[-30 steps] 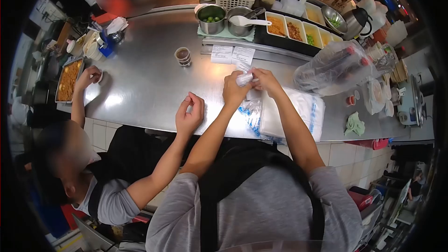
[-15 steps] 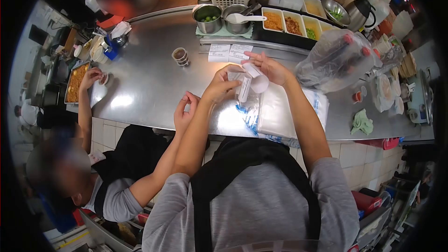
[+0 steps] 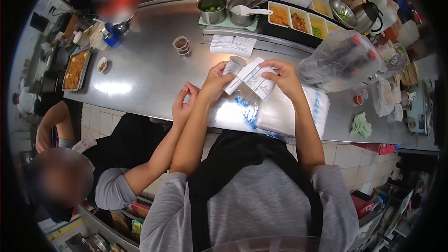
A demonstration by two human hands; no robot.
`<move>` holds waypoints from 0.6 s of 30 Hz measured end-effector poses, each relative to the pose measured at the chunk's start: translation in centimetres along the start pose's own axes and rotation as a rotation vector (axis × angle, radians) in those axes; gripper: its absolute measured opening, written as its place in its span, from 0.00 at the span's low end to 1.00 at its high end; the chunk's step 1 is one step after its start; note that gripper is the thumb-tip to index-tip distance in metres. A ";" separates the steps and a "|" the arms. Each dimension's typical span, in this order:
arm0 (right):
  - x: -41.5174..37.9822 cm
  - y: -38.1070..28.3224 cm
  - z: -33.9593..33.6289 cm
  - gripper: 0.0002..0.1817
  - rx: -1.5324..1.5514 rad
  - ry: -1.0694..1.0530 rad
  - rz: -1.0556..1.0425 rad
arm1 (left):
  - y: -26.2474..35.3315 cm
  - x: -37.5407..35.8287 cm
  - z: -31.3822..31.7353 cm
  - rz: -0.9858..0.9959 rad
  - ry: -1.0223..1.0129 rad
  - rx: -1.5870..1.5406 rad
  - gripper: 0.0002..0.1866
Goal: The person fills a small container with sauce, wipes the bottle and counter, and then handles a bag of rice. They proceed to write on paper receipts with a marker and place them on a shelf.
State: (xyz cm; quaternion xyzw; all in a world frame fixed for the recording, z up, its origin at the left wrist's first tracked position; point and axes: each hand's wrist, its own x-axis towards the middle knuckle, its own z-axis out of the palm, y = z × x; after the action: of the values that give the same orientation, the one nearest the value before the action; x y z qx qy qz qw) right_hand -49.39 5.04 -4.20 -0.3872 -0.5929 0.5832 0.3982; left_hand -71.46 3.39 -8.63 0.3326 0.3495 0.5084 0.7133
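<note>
My left hand (image 3: 215, 83) and my right hand (image 3: 283, 77) together hold white printed receipt slips (image 3: 252, 78), unfolded between them above the steel counter (image 3: 140, 74). The left hand pinches the left end, the right hand the right end. Under my hands lies a stack of clear plastic bags with blue print (image 3: 275, 112). Two more receipts (image 3: 232, 44) lie flat farther back on the counter.
A co-worker stands at my left, one hand (image 3: 184, 104) resting at the counter edge. A small sauce cup (image 3: 181, 44) stands mid-counter. Pots, condiment trays (image 3: 298, 20) and a kettle (image 3: 366, 15) line the back. A large plastic bag (image 3: 340, 60) lies right; a food tray (image 3: 74, 68) left.
The small rolled paper in my hands has been opened out into flat receipt slips. The co-worker's far arm has pulled back from the small dish near the food tray.
</note>
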 end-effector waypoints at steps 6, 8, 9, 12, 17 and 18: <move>0.0 -0.2 -0.2 0.10 -0.083 -0.025 0.088 | -0.3 0.5 -0.1 0.031 0.057 -0.026 0.18; 0.1 0.4 -0.2 0.10 -0.091 0.009 0.038 | -0.6 0.6 0.1 0.029 0.073 -0.032 0.17; 0.1 0.6 -0.3 0.10 -0.084 0.013 0.039 | -1.0 0.7 -0.1 0.032 0.083 -0.042 0.16; 0.5 1.8 -1.2 0.11 -0.133 0.009 -0.015 | -2.1 1.1 -1.2 0.043 0.171 0.001 0.14; 2.9 4.5 -3.1 0.14 0.063 0.457 -0.046 | -5.9 0.9 -4.4 0.247 0.513 0.272 0.10; 3.9 5.8 -3.4 0.14 0.063 0.461 -0.048 | -6.2 0.3 -4.2 0.318 0.540 0.428 0.09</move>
State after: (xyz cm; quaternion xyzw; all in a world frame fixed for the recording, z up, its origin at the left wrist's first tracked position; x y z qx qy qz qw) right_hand -47.76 10.12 -9.94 -0.4833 -0.4768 0.4877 0.5488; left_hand -71.85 2.60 -16.13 0.3782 0.5672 0.5975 0.4221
